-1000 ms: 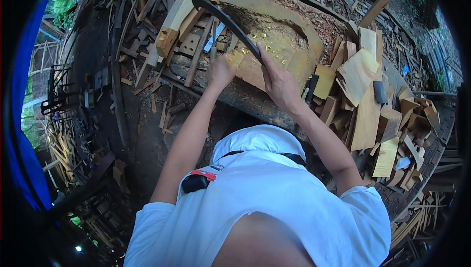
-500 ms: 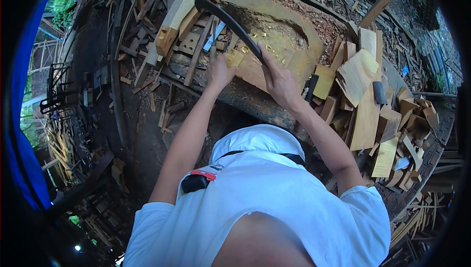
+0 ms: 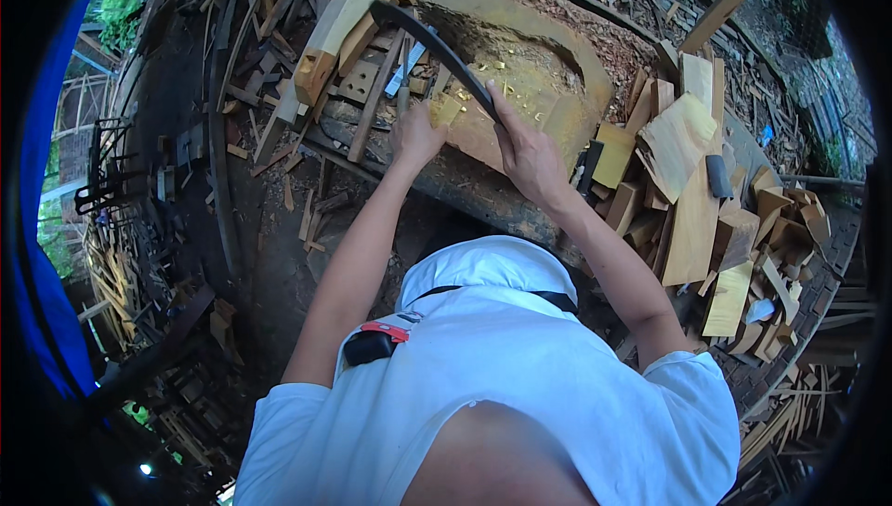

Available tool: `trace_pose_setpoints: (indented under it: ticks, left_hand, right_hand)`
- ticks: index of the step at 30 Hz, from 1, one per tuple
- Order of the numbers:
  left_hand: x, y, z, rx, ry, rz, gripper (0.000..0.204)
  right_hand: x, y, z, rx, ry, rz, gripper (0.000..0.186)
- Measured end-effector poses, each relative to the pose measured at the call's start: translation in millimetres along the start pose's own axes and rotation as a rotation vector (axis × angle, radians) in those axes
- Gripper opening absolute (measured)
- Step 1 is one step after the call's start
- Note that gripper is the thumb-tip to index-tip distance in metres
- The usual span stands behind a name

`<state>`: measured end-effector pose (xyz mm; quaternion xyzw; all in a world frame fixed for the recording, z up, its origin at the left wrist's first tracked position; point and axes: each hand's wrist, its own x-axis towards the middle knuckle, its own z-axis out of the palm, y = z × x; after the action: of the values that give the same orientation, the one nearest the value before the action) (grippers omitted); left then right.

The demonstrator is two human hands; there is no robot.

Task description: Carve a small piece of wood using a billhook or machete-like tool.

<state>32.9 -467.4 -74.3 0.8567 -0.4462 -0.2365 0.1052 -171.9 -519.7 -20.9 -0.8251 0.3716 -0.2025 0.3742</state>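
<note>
My right hand (image 3: 536, 155) is closed round the grip end of a machete (image 3: 435, 45) with a long, dark, curved blade. The blade slants up and to the left over a hollowed, worn wooden block (image 3: 581, 60). Near the block's left front edge, my left hand (image 3: 418, 140) closes on a small yellowish piece of wood (image 3: 445, 113), whose far end shows past the fingers. Just beyond that hand lies a slim tool with a handle (image 3: 403, 97). Pale shavings (image 3: 502, 65) are scattered in the block's hollow.
Offcuts and boards (image 3: 688, 227) are heaped to the right of the block. A long squared timber (image 3: 344, 23) lies at the far left of it, beside a light blue strip (image 3: 405, 67). Wood scraps litter the ground, and a blue sheet (image 3: 46, 311) hangs at the left.
The machete's tip has dipped slightly, toward me and to the right. Both hands keep their hold and almost the same place.
</note>
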Motion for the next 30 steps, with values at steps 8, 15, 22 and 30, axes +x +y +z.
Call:
trace_pose_setpoints:
  ticks: [8,15,22,30]
  left_hand:
    - [1,3,-1,0.024,-0.025,-0.035,0.036]
    - [0,5,-2,0.043,-0.019,-0.03,0.037]
    - [-2,9,-4,0.022,-0.007,-0.027,0.039]
    - [-25,-25,-32,-0.767,-0.204,0.162,0.04]
  right_hand:
    - [-7,38,18,-0.165,-0.24,0.124,0.058]
    - [-4,9,4,-0.001,-0.053,0.058,0.059]
    - [-14,62,36,-0.192,-0.252,0.164,0.062]
    - [-12,76,36,-0.196,-0.268,0.141,0.062]
